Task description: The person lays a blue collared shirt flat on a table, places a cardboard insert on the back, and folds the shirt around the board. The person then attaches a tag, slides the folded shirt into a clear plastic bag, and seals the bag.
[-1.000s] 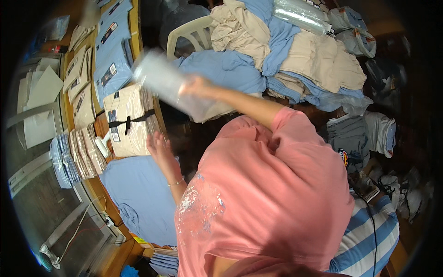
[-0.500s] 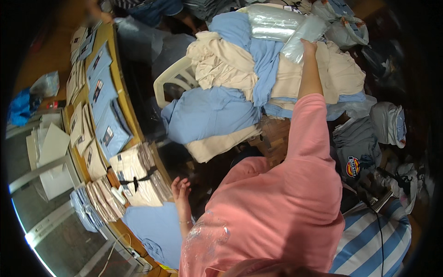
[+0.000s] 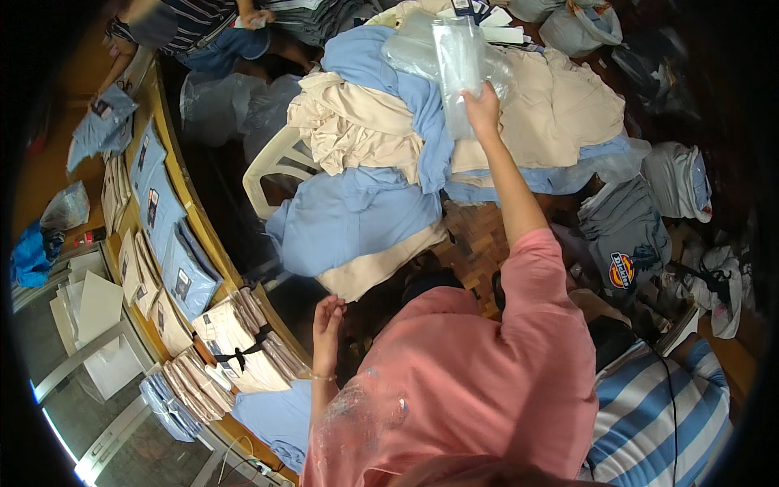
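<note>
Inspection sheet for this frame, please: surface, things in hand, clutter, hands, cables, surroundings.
Surface: wooden table at the person's left, lined with flat packed shirts in blue and beige.
Things in hand: clear plastic bag, held up over the garment pile on a white plastic chair.
Clutter: tied bundle of beige shirts; loose grey garments on the floor.
Hands: right hand grips the bag's lower part; left hand open, holding nothing, near the table edge.
Cables: thin black cable at lower right.
Surroundings: another person at the table's far end.
</note>
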Action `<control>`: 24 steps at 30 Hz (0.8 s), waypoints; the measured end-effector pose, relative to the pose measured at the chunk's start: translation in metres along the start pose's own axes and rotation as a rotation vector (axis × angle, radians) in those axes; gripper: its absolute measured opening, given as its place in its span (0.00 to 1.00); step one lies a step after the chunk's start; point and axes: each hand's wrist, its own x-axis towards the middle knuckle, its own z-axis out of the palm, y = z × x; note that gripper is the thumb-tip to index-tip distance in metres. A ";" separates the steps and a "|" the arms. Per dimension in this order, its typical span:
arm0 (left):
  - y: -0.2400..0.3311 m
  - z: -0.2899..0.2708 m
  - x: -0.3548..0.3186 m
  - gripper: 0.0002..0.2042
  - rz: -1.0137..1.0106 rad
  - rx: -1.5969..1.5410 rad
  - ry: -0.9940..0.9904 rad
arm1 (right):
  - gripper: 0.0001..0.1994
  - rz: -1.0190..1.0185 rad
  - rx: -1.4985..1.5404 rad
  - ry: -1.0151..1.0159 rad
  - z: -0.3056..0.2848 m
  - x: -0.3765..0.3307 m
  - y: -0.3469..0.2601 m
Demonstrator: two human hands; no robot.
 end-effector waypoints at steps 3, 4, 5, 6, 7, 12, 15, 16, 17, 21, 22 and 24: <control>0.005 0.008 0.015 0.14 0.080 0.046 -0.088 | 0.16 -0.025 0.211 -0.053 -0.016 -0.017 -0.049; 0.008 0.010 0.016 0.14 0.100 0.055 -0.109 | 0.16 -0.036 0.265 -0.068 -0.022 -0.021 -0.067; 0.010 0.012 0.017 0.14 0.104 0.054 -0.113 | 0.15 0.011 0.366 -0.122 -0.031 -0.027 -0.085; 0.012 0.015 0.017 0.14 0.112 0.054 -0.127 | 0.14 0.058 0.467 -0.179 -0.040 -0.034 -0.104; 0.015 0.016 0.016 0.14 0.123 0.052 -0.135 | 0.13 0.101 0.571 -0.241 -0.045 -0.042 -0.123; 0.019 0.017 0.024 0.14 0.190 0.085 -0.153 | 0.11 0.292 0.779 -0.427 -0.044 -0.103 -0.184; 0.013 0.021 0.036 0.15 0.272 0.061 -0.212 | 0.12 0.283 0.811 -0.603 -0.013 -0.133 -0.200; 0.007 0.017 0.041 0.19 0.286 0.070 -0.244 | 0.13 0.275 0.809 -0.681 0.000 -0.146 -0.202; 0.007 0.018 0.041 0.23 0.299 0.042 -0.162 | 0.13 0.256 0.834 -0.759 0.010 -0.163 -0.205; -0.008 0.008 0.037 0.41 0.444 -0.090 0.173 | 0.12 0.191 0.749 -0.862 0.038 -0.251 -0.203; -0.019 0.000 0.041 0.41 0.487 -0.114 0.185 | 0.13 0.276 0.750 -0.920 0.047 -0.271 -0.191; -0.054 -0.023 0.056 0.37 0.311 -0.189 0.040 | 0.14 0.452 0.741 -1.023 0.064 -0.312 -0.156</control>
